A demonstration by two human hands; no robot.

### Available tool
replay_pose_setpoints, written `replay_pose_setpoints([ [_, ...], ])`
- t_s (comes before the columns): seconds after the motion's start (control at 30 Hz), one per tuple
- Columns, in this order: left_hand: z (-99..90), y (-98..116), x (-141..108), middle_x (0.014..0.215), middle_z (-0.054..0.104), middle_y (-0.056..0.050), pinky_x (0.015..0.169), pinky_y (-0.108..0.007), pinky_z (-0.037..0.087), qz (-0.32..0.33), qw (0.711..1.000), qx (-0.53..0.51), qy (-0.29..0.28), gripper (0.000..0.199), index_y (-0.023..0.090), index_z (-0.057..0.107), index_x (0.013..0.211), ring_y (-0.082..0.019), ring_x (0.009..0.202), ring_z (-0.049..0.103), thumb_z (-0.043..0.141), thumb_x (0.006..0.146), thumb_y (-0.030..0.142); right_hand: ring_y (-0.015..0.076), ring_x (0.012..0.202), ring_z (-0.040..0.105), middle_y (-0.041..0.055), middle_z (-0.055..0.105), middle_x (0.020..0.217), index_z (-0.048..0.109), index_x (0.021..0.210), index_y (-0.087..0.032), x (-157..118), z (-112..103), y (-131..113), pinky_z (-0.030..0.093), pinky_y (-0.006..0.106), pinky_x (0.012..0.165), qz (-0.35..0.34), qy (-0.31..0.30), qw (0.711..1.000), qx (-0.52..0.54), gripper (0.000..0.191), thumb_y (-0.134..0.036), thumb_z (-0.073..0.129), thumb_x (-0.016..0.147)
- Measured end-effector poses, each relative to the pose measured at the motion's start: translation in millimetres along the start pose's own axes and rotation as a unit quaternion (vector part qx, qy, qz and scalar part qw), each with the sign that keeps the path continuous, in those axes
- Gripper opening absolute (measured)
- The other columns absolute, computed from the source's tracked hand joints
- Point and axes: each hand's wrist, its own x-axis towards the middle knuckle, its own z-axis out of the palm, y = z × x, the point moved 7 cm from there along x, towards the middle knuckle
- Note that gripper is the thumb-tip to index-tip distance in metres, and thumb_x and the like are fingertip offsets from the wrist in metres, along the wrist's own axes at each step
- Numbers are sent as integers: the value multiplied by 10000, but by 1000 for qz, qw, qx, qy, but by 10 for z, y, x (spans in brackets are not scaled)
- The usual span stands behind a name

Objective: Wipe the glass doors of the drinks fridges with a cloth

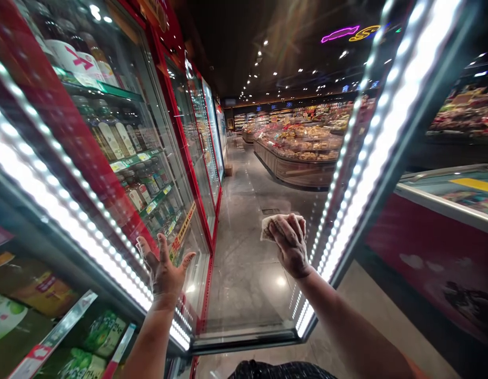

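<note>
The right hand grips a pale cloth, partly hidden beneath its fingers, right of centre at the glass door (contact is unclear); the left hand, well apart, splays its fingers.

A polished grey floor runs between red-framed upright refrigerators on the left and a wood-panelled display island heaped with goods — a chest freezer stands at far right — under a dark ceiling dotted with small spotlights, where pink neon glows beside yellow neon.
</note>
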Motion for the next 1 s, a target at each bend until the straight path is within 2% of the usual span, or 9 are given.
replay_pose_setpoints([
  [0.2,-46,33,2,1700,226,-238,1183,-675,344,31,999,17,8,1104,284,117,1684,-427,1552,298,796,840,498,309,1556,352,131,540,1550,489,1553,-275,274,-172,182,367,558,1252,48,140,989,-25,578,-107,548,1003],
  [0.27,-58,35,6,1700,227,-236,1188,-674,339,36,999,18,8,1106,285,123,1684,-426,1554,292,806,835,477,313,1571,320,133,542,1549,502,1544,-259,303,-96,52,342,570,1262,53,124,991,-4,573,-99,550,996],
  [0.33,-75,37,9,1710,197,-229,1192,-679,333,39,999,20,11,1120,294,127,1683,-432,1559,277,824,821,452,297,1565,334,104,577,1525,551,1505,-277,216,20,-175,318,560,1276,21,62,998,25,564,-66,538,982],
  [0.4,-88,43,7,1729,123,-218,1192,-691,326,45,999,23,12,1148,313,111,1683,-444,1566,250,841,804,426,267,1542,385,66,600,1510,591,1465,-313,67,103,-369,330,528,1278,-26,-7,999,42,578,-28,524,965],
  [0.47,-94,51,1,1745,14,-201,1188,-705,321,57,998,24,9,1181,336,80,1682,-457,1575,209,854,793,399,261,1518,426,63,590,1524,594,1459,-326,-21,114,-418,354,519,1266,-47,-36,997,42,595,-14,522,957],
  [0.67,-93,34,-23,1744,-125,-170,1206,-725,264,69,997,23,2,1217,352,38,1680,-464,1599,70,864,786,339,308,1530,403,119,544,1560,514,1533,-290,252,-9,-266,314,574,1276,33,101,994,7,615,-54,585,969],
  [0.73,-97,32,-29,1745,-118,-168,1216,-723,245,72,997,23,4,1207,355,46,1679,-458,1602,45,862,789,338,300,1533,398,109,562,1547,511,1535,-288,259,43,-377,294,565,1289,23,87,996,26,626,-46,594,963],
  [0.87,-115,34,-43,1751,-40,-173,1219,-712,261,79,996,24,21,1169,346,100,1680,-456,1602,52,859,792,354,262,1508,444,80,603,1511,546,1507,-294,101,116,-547,310,513,1292,-29,-2,998,52,633,-6,594,945],
  [1.0,-119,33,-67,1741,69,-204,1221,-701,280,83,995,27,38,1124,303,186,1674,-464,1595,108,864,781,379,270,1528,409,108,601,1506,528,1524,-266,206,23,-442,301,513,1294,-18,54,998,25,641,1,597,945],
])
